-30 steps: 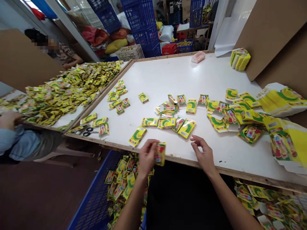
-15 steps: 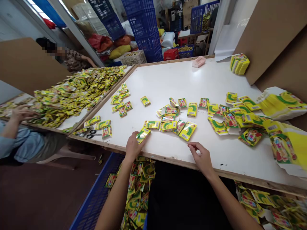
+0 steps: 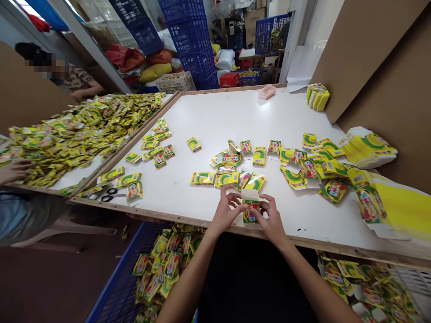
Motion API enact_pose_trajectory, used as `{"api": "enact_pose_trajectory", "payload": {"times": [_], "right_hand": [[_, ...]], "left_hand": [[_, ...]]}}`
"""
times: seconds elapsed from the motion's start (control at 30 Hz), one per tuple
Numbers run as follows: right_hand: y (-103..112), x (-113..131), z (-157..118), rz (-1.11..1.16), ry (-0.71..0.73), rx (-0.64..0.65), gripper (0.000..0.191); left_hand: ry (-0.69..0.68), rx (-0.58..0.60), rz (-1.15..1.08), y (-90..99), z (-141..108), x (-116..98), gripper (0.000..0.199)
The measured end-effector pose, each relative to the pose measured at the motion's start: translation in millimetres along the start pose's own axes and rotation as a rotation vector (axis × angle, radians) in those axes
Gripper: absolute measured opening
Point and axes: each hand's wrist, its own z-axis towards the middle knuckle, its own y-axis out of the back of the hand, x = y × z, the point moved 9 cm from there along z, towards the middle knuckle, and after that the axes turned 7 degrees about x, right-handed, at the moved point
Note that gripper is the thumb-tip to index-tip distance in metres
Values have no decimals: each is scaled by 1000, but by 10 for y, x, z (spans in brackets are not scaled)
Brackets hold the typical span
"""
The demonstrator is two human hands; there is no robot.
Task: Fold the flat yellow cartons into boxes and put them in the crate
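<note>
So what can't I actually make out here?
Head view: the printed front of the small red, green and yellow cardboard box, partly hidden by the left hand and right hand.
Head view: the lower part of the blue slatted plastic crate, cut off by the bottom edge.
Head view: the rest of the co-worker's light-blue cloth garment, cut off by the left edge.

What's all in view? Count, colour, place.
table: one, white, centre
held box: one, multicoloured, near edge
loose boxes: many, yellow and green, table
stacked cartons: several, mostly yellow, right
scissors: one, black handles, left
block: one, pink, far edge
heaped packs: countless, yellow, left
crates: several, blue, behind, below
sacks: several, mixed, behind
cardboard: several, brown, sides
people: two, blue and patterned clothes, left
left hand: one, bare, on box
right hand: one, bare, on box
</note>
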Motion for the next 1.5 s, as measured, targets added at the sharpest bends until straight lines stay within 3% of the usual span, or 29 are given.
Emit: {"api": "enact_pose_trajectory", "payload": {"times": [0.13,0.27,0.43,0.63,0.8,0.97,1.23,1.37,1.5], "right_hand": [[45,-120,0,102,-64,8,42],[33,-151,30,131,-76,59,35],[52,-115,97,59,-45,103,25],[131,-28,161,-17,48,-1,22],[151,-50,178,57,37,-36,29],[128,116,144,-17,121,-5,19],[185,80,172,-48,24,-100,22],[201,42,227,-53,-18,-81,24],[166,88,154,-49,56,-39,23]], "left_hand": [[1,49,-191,-177,-29,237,47],[50,75,-262,-233,-90,326,48],[61,103,-239,-201,-72,316,47],[23,80,-160,-201,20,300,27],[-49,32,-276,-199,34,253,46],[-63,6,-142,-164,29,213,20],[-4,-129,-126,-138,78,249,19],[-2,-123,-145,-135,103,267,19],[-13,-77,-125,-155,51,273,18]]}}
